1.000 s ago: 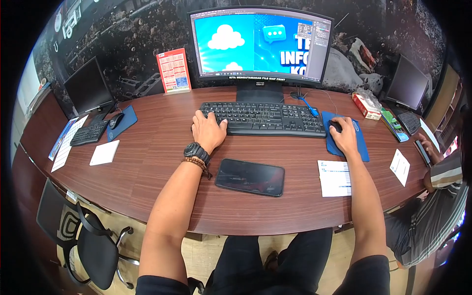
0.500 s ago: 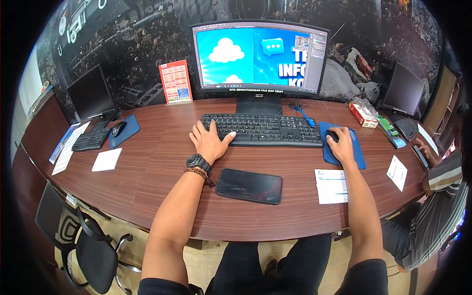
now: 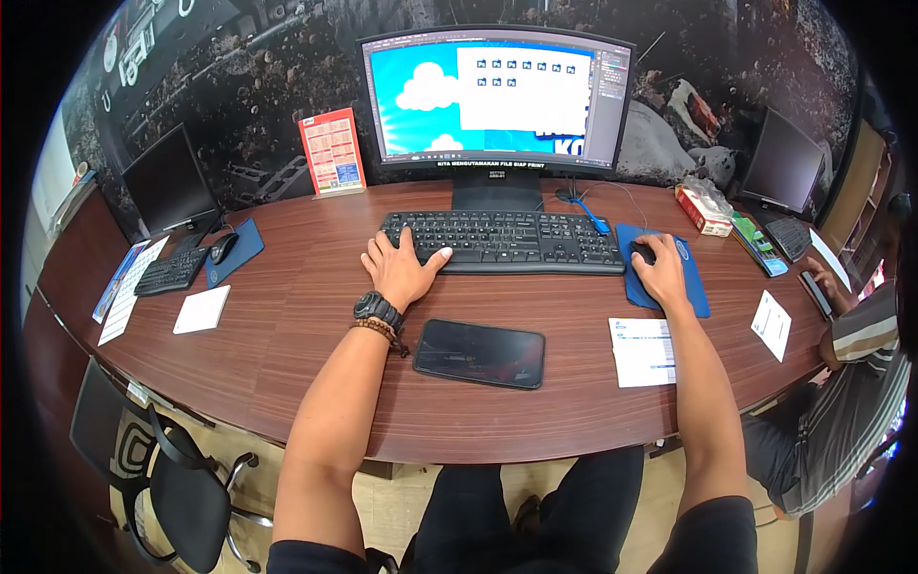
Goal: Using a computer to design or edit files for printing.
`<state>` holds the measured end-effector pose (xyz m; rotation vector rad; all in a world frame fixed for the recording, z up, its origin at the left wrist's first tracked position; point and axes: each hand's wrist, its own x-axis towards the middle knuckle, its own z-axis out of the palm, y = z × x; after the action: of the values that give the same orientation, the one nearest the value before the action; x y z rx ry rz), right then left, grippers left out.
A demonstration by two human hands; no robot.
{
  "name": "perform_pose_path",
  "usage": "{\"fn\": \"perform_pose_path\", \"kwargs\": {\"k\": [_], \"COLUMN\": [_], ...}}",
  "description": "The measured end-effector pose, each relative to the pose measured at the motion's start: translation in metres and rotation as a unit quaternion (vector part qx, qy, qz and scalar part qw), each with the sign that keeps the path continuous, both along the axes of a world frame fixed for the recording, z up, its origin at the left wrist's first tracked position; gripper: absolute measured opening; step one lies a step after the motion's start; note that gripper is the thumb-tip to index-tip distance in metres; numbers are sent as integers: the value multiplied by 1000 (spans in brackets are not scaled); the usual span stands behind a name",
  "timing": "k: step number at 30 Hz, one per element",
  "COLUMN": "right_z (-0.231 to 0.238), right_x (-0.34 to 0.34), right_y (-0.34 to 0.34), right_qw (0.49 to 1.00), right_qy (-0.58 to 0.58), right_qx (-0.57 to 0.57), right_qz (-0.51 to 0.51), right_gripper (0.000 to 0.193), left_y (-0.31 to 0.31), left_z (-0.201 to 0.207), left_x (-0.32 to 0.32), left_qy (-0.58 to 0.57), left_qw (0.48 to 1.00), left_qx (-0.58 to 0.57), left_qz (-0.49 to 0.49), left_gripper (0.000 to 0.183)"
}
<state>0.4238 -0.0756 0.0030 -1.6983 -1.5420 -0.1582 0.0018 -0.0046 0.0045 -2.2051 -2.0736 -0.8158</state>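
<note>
My left hand [image 3: 402, 271] rests with fingers spread on the left end of a black keyboard [image 3: 516, 241]; a black watch and a beaded bracelet circle that wrist. On the right, my right hand [image 3: 662, 274] is wrapped over a black computer mouse [image 3: 643, 253], which lies on a blue mouse pad [image 3: 690, 296]. Beyond the keyboard stands a wide curved monitor [image 3: 421, 124]. Its screen shows a white window with rows of file icons over blue artwork with clouds. A black smartphone [image 3: 480, 354] lies face up between my forearms.
A printed paper [image 3: 641, 354] lies beside my right forearm. At the back are a red-and-white desk calendar [image 3: 333, 153] and a tissue box [image 3: 703, 210]. Other monitors stand left [image 3: 170, 180] and right [image 3: 782, 163]. A person [image 3: 851, 383] sits at the right, holding a phone. An office chair [image 3: 186, 497] stands left.
A white window with file icons has opened on the monitor, covering much of the blue artwork. The whole view has shifted slightly; both hands stay in place on the keyboard and mouse.
</note>
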Motion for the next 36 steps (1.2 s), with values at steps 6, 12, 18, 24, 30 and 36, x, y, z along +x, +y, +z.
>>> {"fn": "perform_pose_path", "kwargs": {"k": [6, 12, 18, 24, 30, 36], "right_z": [0, 0, 0, 5, 2, 1], "right_x": [1, 1, 0, -2, -1, 0], "right_y": [0, 0, 0, -1, -2, -1], "right_qw": [1000, 1000, 1000, 1000, 1000, 1000], "right_qy": [-4, -7, -4, -3, -3, -1], "right_qx": [5, 7, -3, -14, -13, -8], "right_qz": [4, 8, 3, -13, -10, -8], "right_gripper": [32, 32, 33, 34, 32, 31], "left_y": [3, 3, 3, 1, 1, 1], "left_z": [-4, -6, -5, -2, -3, -4], "left_x": [-1, -2, -3, -2, -1, 0], "left_qy": [6, 3, 3, 4, 6, 7], "left_qw": [1000, 1000, 1000, 1000, 1000, 1000], "left_qx": [6, 11, 8, -3, -11, 9], "left_qz": [-6, -5, -5, -1, 0, 4], "left_gripper": [94, 94, 94, 94, 95, 93]}}
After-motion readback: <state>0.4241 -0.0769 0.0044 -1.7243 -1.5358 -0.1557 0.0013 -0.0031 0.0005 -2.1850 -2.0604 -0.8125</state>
